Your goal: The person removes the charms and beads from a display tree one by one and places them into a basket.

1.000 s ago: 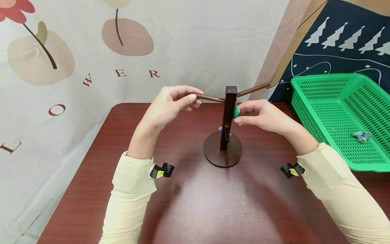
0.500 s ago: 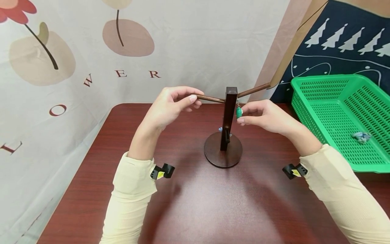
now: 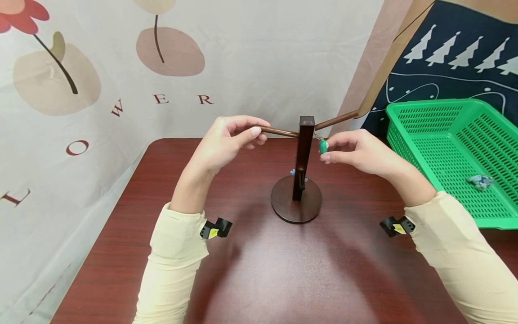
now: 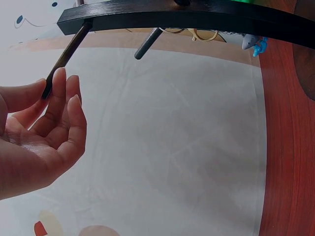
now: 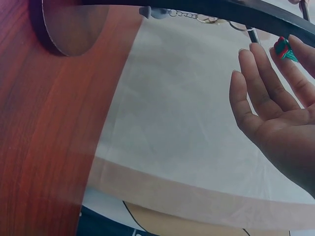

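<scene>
In the head view, a dark wooden stand [image 3: 302, 157] with a round base [image 3: 297, 211] and several side pegs stands upright on the table. My left hand [image 3: 222, 145] pinches the end of its upper left peg [image 3: 281, 132] between thumb and fingers. Right of the post, my right hand [image 3: 362, 152] pinches a small green keychain [image 3: 323, 146] with a short chain running up toward the post. Where that chain ends is hidden. Lower on the stand hangs another keychain with a grey and blue figure [image 4: 250, 42], its ring around a far-side peg [image 4: 147, 44].
At the right a green plastic basket [image 3: 413, 180] stands on the reddish-brown table [image 3: 243, 270], holding a small blue-grey item [image 3: 480, 182]. A printed cloth [image 3: 259, 58] hangs close behind the table. The upper right peg [image 3: 337, 120] sticks out above my right hand.
My right hand has drawn the green keychain a little to the right, away from the post, and its chain now slants. The left hand stays on the peg.
</scene>
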A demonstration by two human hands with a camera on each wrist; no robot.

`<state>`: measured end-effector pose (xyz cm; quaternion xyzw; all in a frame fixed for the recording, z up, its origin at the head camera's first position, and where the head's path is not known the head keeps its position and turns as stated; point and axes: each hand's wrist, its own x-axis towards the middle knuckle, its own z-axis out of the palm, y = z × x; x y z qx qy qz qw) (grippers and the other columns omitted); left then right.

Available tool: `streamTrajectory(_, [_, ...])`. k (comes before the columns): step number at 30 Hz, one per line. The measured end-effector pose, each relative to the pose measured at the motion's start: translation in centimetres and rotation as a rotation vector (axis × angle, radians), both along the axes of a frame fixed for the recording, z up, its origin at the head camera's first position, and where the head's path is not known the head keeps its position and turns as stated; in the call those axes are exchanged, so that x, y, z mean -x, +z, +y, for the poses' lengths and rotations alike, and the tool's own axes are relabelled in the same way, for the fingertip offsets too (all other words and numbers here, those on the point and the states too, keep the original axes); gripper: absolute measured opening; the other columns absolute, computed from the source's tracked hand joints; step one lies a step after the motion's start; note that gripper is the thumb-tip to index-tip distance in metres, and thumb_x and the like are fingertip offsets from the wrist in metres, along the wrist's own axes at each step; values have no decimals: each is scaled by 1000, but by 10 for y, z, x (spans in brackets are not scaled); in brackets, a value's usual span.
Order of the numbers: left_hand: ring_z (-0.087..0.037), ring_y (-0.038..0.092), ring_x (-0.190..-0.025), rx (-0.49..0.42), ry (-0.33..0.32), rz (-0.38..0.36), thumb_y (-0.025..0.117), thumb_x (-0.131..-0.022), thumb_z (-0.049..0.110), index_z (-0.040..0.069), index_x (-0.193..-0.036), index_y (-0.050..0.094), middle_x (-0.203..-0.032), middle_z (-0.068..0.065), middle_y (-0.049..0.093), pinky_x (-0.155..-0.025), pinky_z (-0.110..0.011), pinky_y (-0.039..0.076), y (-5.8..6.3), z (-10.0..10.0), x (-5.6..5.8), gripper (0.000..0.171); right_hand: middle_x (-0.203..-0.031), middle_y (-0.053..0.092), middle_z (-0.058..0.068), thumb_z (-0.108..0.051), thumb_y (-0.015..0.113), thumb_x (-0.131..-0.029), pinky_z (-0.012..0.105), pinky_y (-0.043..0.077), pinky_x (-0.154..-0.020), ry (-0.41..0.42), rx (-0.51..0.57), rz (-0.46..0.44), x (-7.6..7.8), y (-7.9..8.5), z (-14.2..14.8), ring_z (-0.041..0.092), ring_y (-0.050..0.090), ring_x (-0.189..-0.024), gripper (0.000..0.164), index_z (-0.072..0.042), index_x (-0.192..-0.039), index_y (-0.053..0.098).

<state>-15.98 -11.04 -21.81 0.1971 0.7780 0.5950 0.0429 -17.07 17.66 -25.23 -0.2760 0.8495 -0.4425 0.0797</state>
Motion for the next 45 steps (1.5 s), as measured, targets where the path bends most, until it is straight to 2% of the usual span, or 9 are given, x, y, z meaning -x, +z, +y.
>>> streamTrajectory(7, [-18, 61, -81, 5, 0, 6, 53, -91, 4, -3, -108, 63, -79, -7, 64, -74, -30, 47, -1, 0, 1, 21, -86, 65, 10, -12, 66, -84, 23, 48, -70, -20, 4, 3, -1, 4, 5, 15, 62, -78, 18, -2, -98, 64])
streamTrajectory(18, [-19, 60, -83, 14, 11, -4, 54, -91, 5, -1, -108, 63, -79, -7, 63, -75, -30, 47, 0, 0, 0, 20, -85, 66, 6, -14, 66, -84, 21, 46, -69, -55, -36, 33, -1, 13, 13, 13, 61, -78, 16, -4, -97, 65])
streamTrajectory(24, [-29, 59, -87, 16, 5, 0, 53, -91, 5, -2, -109, 63, -80, -7, 63, -75, -30, 47, 0, 0, 0, 21, -86, 66, 6, -12, 66, -84, 21, 47, -69, -48, -21, 35, -1, 17, 16, 13, 62, -78, 15, -3, -97, 65])
streamTrajectory(28, [-29, 59, -87, 16, 5, 1, 53, -91, 5, -2, -109, 63, -79, -7, 63, -75, -30, 47, 0, 0, 0, 21, -85, 66, 9, -11, 66, -84, 21, 48, -67, -49, -15, 45, -1, 18, 19, 12, 63, -77, 15, -2, -96, 65])
streamTrajectory(32, [-28, 59, -87, 19, 7, -1, 53, -91, 5, -2, -109, 63, -80, -7, 64, -75, -29, 47, -1, 0, 0, 21, -84, 67, 10, -10, 66, -84, 21, 48, -67, -65, -16, 43, -1, 19, 22, 12, 63, -76, 15, -1, -96, 65])
streamTrajectory(39, [-18, 61, -82, 20, 12, -9, 54, -91, 6, -1, -109, 63, -81, -9, 64, -75, -30, 47, -1, 0, 0, 21, -85, 67, 7, -11, 66, -84, 20, 48, -67, -85, -31, 30, -2, 19, 28, 12, 63, -77, 15, -3, -98, 66])
streamTrajectory(45, [-26, 60, -86, 20, 19, -9, 54, -91, 5, -1, -108, 63, -80, -8, 64, -75, -31, 47, 0, 0, 0, 20, -87, 67, 9, -13, 65, -85, 20, 49, -68, -101, -39, 25, -2, 18, 33, 13, 64, -78, 16, -4, -99, 66])
